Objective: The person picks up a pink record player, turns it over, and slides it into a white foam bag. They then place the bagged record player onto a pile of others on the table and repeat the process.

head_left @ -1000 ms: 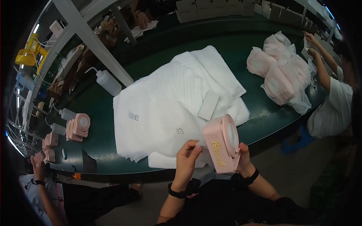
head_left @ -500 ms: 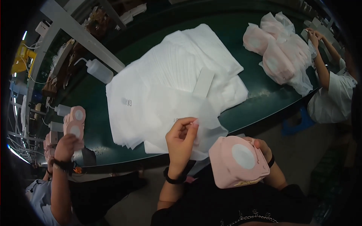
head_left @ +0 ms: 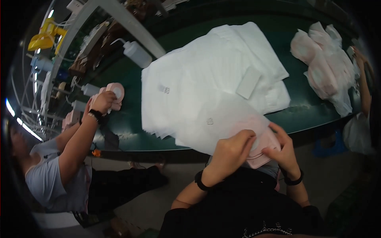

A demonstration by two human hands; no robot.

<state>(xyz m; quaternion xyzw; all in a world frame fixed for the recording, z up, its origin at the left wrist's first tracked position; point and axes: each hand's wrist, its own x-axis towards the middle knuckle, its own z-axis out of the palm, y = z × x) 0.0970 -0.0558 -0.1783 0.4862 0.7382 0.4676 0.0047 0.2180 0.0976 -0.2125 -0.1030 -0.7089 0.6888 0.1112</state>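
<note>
Head camera view, looking down: a pale pink plastic machine with round corners (head_left: 258, 158) was between the person's two hands, at the near edge of a long dark green table (head_left: 307, 114). Pink showed through a thin, see-through white bag with a small dark mark (head_left: 222, 129), so part of the machine was in or under it — I could not tell which.

The right hand (head_left: 286, 152) held the machine, with its thumb on the front and its pointing finger spread away toward the far edge. The left hand (head_left: 230, 152) had curled fingers, with the thumb and first finger close together over the machine; I could not tell what they pinched.

Under the bag lay a big, wide pile of flat white bags (head_left: 214, 67). A flat, pale grey, oblong block (head_left: 249, 82) lay on the pile. Just beside its far left side was a cloudy white bottle with a bent spout (head_left: 137, 54).

On the right, a heap of pink machines in cloudy white wraps (head_left: 325, 71) lay near another person's arm (head_left: 363, 85). On the left, a co-worker's hand (head_left: 104, 102) was at a row of bare pink machines (head_left: 116, 88) — well apart from the person's own hands. A blue plastic stool (head_left: 328, 144) stood below the table's right side.
</note>
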